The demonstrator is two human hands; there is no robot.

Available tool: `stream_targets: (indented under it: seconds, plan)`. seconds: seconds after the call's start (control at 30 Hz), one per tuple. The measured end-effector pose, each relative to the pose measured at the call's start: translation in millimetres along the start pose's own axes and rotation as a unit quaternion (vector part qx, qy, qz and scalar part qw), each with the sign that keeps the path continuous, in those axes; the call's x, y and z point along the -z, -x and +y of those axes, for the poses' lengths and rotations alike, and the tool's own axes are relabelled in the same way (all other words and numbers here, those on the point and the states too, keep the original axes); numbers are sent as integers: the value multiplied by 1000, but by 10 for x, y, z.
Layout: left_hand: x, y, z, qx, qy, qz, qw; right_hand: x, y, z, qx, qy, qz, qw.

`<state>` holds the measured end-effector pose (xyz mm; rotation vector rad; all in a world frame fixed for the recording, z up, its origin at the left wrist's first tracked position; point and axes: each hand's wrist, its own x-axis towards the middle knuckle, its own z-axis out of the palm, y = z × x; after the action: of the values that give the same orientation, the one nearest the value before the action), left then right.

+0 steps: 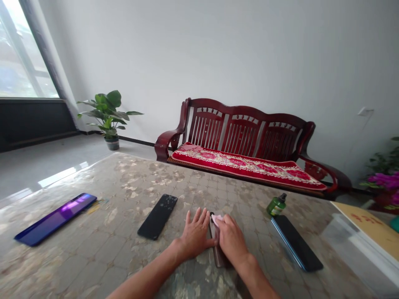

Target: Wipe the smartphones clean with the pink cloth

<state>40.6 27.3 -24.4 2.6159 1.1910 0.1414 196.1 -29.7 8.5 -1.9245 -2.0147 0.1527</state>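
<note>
Between my hands a brownish phone (219,256) lies on the patterned tablecloth, partly hidden by my fingers. My left hand (195,235) rests flat with its fingers spread, its thumb reaching over the phone's left edge. Closed around a pale pink cloth (217,219), my right hand (232,238) presses it against the upper part of the phone. To the left lie a black phone part (158,216) and a glossy blue-purple back cover (57,218). At right, a dark phone with a blue edge (297,243) lies near a small green bottle (276,204).
The tablecloth (115,224) covers the wide table. A yellow-and-white box or packet (364,226) sits at the right edge. Beyond stand a red wooden bench (243,124) and a potted plant (110,114); purple flowers (386,182) show at far right.
</note>
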Motion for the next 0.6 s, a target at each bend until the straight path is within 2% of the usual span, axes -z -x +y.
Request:
stream_targets:
  seconds: [0.1,0.17,0.3,0.43,0.6]
  plan:
    - [82,-125,49,-6,5,-9,1000,17,-113,57,-32,-4,7,999]
    - [111,-120,87,-2,5,-9,1000,43,-84,86,-31,-6,6,999]
    - [45,134,205,9,14,-5,1000,82,129,130,-5,-12,-4,1000]
    - [-121,419,337,-68,63,-12,996,44,206,199,-19,-8,20,1000]
    - [-185,466,389,-72,39,23,996,-36,169,304,-1,-29,61,998]
